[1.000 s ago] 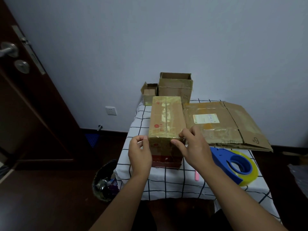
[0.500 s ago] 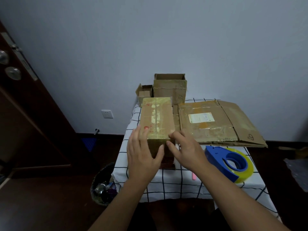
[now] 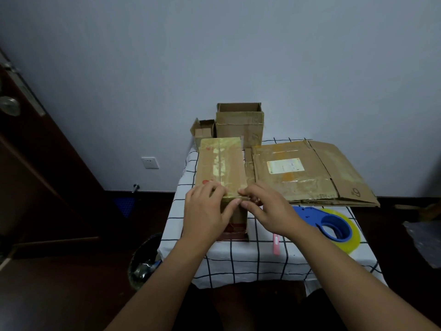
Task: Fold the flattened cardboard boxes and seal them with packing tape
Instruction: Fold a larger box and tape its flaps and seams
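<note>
Taped box [image 3: 220, 168] at counter [image 3: 250, 259] left edge | left hand [image 3: 206, 211], right hand [image 3: 267, 209] flat, pressing tape over near rim, likely to bond it | tape dispenser [image 3: 331, 225] parked near right edge.

Views: one only, the head camera; no second view shares the scene.
Position: worn at the person's head, above the near edge of the checked tablecloth [image 3: 250, 263].
Facing: forward and down, towards the grey wall [image 3: 238, 56] behind the table.
Nearness: close; both forearms enter from the bottom edge, and the left hand [image 3: 205, 211] and right hand [image 3: 267, 209] sit mid-frame.
Field: wide-angle, reaching the dark door [image 3: 35, 163] at left and the floor on both sides.
</note>
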A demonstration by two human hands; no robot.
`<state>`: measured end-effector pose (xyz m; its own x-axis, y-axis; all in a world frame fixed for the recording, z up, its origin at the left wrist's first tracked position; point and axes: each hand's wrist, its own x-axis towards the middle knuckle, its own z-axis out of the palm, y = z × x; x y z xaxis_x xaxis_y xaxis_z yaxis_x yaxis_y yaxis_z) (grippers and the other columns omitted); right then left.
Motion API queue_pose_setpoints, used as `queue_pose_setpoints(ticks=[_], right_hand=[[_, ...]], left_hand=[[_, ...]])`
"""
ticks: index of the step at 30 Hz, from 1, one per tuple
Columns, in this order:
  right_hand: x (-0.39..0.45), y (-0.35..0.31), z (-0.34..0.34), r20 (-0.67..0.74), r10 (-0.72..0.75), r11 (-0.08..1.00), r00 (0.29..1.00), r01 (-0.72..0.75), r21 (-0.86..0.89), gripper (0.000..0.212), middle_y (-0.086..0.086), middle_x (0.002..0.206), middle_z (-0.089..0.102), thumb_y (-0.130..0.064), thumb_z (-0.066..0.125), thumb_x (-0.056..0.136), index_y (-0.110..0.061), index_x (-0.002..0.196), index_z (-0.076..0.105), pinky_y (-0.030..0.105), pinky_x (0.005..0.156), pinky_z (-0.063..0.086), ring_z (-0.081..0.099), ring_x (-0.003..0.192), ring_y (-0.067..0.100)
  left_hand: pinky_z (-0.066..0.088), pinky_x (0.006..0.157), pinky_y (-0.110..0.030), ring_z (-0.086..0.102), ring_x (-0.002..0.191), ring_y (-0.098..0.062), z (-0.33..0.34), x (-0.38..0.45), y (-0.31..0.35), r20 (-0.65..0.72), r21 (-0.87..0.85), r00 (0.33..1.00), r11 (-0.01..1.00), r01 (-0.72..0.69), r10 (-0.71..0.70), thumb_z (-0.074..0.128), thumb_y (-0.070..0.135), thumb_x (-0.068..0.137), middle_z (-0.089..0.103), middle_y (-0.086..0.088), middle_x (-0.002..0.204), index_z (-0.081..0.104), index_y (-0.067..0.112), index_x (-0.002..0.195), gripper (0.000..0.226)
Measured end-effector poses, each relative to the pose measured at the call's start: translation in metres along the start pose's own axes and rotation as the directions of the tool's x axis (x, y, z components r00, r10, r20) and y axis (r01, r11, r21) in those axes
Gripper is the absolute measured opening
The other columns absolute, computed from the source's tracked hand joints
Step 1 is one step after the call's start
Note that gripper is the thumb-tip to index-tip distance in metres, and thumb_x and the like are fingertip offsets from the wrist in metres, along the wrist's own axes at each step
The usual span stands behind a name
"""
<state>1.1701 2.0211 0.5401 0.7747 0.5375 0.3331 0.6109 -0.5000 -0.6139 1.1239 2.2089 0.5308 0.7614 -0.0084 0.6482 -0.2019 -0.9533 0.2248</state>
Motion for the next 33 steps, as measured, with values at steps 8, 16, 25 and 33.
queue_pose_setpoints(ticks=[8,16,25,33], right_hand=[[-0.024,-0.006,0.019,-0.218,0.229,0.962,0.949,-0.187,0.198,0.014,-0.016,0.091,0.062,-0.025,0.065,0.094,-0.032,0.093,0.053,0.016,0.070,0.047,0.059,0.091,-0.002],[-0.021,0.000,0.026,-0.244,0.252,0.951,0.937,-0.192,0.243,0.013,-0.011,0.085,0.063,-0.018,0.058,0.098,-0.025,0.088,0.058,0.030,0.071,0.047,0.059,0.085,0.008],[-0.017,-0.013,0.034,-0.329,0.410,0.891,0.851,-0.296,0.344,0.009,-0.011,0.080,0.063,-0.023,0.059,0.098,-0.029,0.091,0.056,0.028,0.068,0.048,0.060,0.078,0.003],[-0.032,-0.012,0.044,-0.330,0.324,0.902,0.887,-0.184,0.391,0.033,-0.013,0.106,0.066,-0.015,0.046,0.088,-0.017,0.112,0.070,0.015,0.084,0.049,0.059,0.101,-0.004]], left_hand=[[0.044,0.087,-0.041,0.057,0.094,-0.018,0.004,0.000,0.003,-0.024,0.005,1.000,1.000,0.020,-0.020,0.062,0.058,0.084,0.060,0.005,0.096,0.061,0.020,0.090,0.038],[0.043,0.085,-0.040,0.056,0.090,-0.018,0.004,0.001,0.004,-0.036,0.020,0.999,1.000,0.021,-0.020,0.061,0.062,0.081,0.058,0.006,0.091,0.058,0.020,0.087,0.042],[0.043,0.087,-0.043,0.058,0.087,-0.022,0.007,0.002,0.012,-0.045,0.072,0.997,0.995,0.066,-0.063,0.057,0.066,0.076,0.057,0.003,0.086,0.056,0.017,0.083,0.049],[0.042,0.088,-0.044,0.055,0.084,-0.023,0.016,0.002,0.023,-0.098,0.177,0.991,0.979,0.104,-0.088,0.063,0.066,0.074,0.057,-0.002,0.084,0.057,0.013,0.083,0.055]])
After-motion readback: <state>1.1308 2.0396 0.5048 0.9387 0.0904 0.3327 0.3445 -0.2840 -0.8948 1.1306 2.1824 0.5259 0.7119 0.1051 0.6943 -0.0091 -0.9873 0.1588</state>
